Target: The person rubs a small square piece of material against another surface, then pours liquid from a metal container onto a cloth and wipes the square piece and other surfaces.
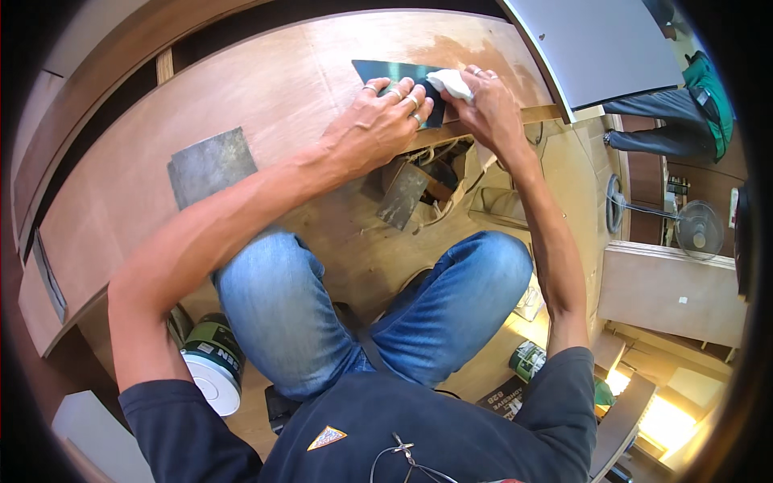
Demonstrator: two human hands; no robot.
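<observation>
A dark green, glossy triangular sheet (380, 71) lies on the light wooden board (282, 80) near its front edge. My left hand (378, 125), with rings on several fingers, rests on the sheet with its fingers spread over the surface. The left thumb is hidden. In my right hand (493, 109) is a crumpled white wad of cloth or tissue (451, 83), pinched between the fingers and touching the sheet's right side. A wet-looking brown stain marks the board beyond my right hand.
A grey metal plate (213, 165) lies left on the board. Below its front edge, an open bag (447, 189) holds scraps. A lidded bucket (213, 362) and a can (527, 360) stand beside my legs. A fan (699, 228) and a person in green (708, 105) are at right.
</observation>
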